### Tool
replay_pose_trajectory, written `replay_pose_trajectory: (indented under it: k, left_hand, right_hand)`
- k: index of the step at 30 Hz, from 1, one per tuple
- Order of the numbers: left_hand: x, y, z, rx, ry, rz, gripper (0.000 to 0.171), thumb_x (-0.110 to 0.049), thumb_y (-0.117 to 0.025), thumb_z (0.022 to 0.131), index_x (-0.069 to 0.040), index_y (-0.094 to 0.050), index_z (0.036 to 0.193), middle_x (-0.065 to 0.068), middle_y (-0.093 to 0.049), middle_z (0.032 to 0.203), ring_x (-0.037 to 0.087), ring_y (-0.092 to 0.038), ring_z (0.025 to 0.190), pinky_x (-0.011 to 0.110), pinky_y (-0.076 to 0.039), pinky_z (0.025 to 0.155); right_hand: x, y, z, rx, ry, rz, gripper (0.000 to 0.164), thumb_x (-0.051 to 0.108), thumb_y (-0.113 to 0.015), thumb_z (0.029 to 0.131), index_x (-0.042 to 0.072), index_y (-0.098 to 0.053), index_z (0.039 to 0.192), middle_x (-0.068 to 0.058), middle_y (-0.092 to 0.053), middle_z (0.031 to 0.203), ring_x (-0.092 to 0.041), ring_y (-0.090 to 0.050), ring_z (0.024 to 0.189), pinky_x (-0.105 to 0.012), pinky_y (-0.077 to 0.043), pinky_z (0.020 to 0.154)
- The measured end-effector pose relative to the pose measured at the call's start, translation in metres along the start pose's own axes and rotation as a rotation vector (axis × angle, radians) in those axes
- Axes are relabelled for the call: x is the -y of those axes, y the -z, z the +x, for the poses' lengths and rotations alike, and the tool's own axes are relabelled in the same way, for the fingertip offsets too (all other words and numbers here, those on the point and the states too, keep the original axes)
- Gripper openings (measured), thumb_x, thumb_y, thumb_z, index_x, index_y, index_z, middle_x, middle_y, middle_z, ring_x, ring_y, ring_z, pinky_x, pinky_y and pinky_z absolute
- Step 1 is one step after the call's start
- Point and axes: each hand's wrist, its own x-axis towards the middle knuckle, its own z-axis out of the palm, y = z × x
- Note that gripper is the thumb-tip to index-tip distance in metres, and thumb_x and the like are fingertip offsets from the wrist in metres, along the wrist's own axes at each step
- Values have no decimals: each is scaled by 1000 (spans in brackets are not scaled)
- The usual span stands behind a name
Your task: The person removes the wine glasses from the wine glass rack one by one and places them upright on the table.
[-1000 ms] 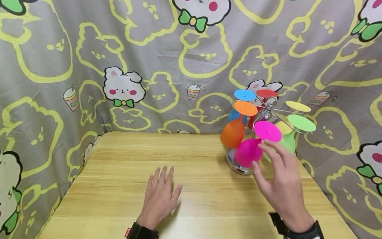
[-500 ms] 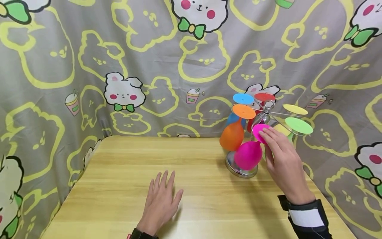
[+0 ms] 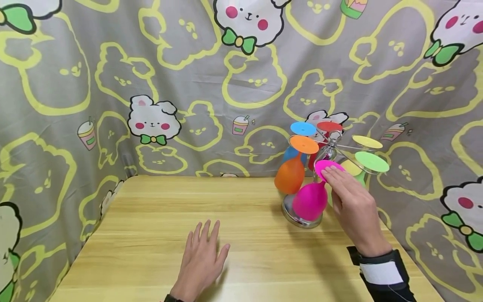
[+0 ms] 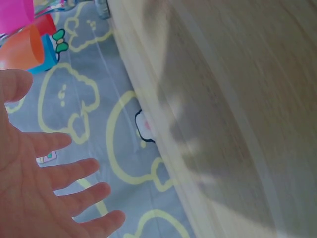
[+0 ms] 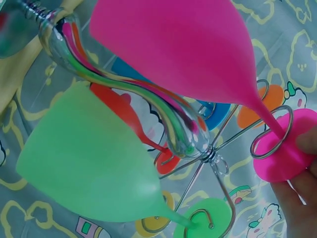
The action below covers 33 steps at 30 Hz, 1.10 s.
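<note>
My right hand (image 3: 354, 207) pinches the round foot of a magenta wine glass (image 3: 310, 202), which hangs upside down from a chrome rack (image 3: 298, 221). In the right wrist view, its stem still sits inside a wire loop, and the fingers (image 5: 292, 198) and thumb hold the foot's edge. Orange (image 3: 289, 174), blue (image 3: 303, 128), red (image 3: 329, 126), yellow (image 3: 367, 141) and green (image 3: 371, 162) glasses hang from the other loops. My left hand (image 3: 203, 258) is held over the table with straight, spread fingers and holds nothing; its palm shows in the left wrist view.
The light wooden table (image 3: 158, 218) carries the rack near its back right corner. A grey curtain (image 3: 211, 84) with yellow outlines and white rabbits surrounds the back and sides.
My right hand has closed from spread fingers beside the magenta glass onto its foot. The glass and rack stay in place. My left hand has barely moved; the head view has tilted slightly.
</note>
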Motion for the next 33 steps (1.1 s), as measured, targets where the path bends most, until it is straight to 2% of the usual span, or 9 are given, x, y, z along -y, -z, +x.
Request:
replay_pose_trajectory:
  k: [10, 17, 24, 33]
  left_hand:
    - [-1, 1, -3, -19, 16, -25, 66, -54, -41, 90, -17, -30, 143, 16, -32, 144, 38, -23, 133, 58, -17, 107]
    - [-2, 0, -3, -13, 23, -22, 66, -56, -36, 91, -18, -28, 144, 15, -31, 144, 37, -23, 133, 57, -15, 108]
    - [-2, 0, -3, -4, 27, -30, 66, -56, -36, 91, -18, -28, 144, 15, -31, 144, 36, -22, 134, 57, -14, 108]
    - [-1, -1, -4, 1, 26, -42, 66, -56, -36, 91, -17, -29, 144, 16, -32, 144, 38, -22, 134, 58, -15, 107]
  right_hand:
    - [2, -6, 5, -48, 43, 64, 59, -17, -65, 70, 8, -59, 123, -11, -60, 120, -29, -53, 115, -38, -37, 102]
    - [-1, -10, 14, -53, 36, 73, 54, -15, -63, 74, 8, -59, 123, -10, -59, 122, -29, -52, 115, -32, -33, 105]
    - [-9, -13, 24, -68, 2, 52, 53, -13, -63, 76, 10, -59, 123, -10, -60, 120, -28, -54, 114, -30, -34, 104]
    - [-26, -9, 30, -17, -42, -26, 46, -7, -58, 83, 10, -57, 125, -11, -58, 123, -26, -50, 118, -35, -35, 104]
